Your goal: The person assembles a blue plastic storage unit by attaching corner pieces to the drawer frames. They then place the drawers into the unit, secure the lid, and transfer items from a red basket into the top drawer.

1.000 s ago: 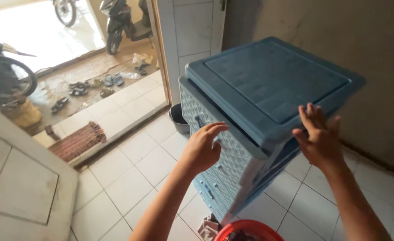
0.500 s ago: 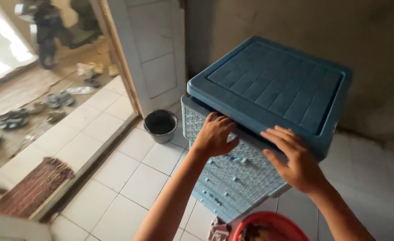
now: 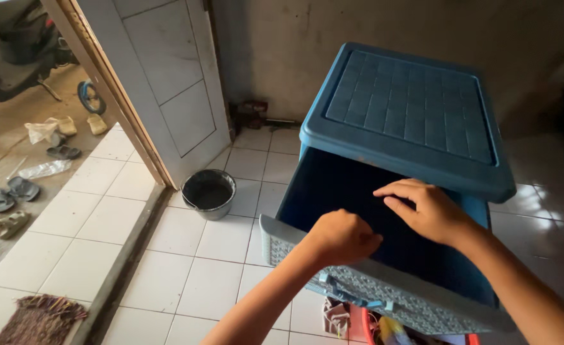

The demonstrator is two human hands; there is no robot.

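Blue plastic drawer cabinet (image 3: 416, 108) stands on the white tile floor (image 3: 218, 268) by the wall; its top drawer (image 3: 358, 281), shut half a second ago, is now pulled well out. Left hand (image 3: 342, 237) is curled closed on the drawer's woven-pattern front edge. Right hand (image 3: 426, 211) reaches into the cavity, fingers loosely spread, holding nothing. Drawer interior is dark; contents cannot be made out. Items below the drawer are cut off.
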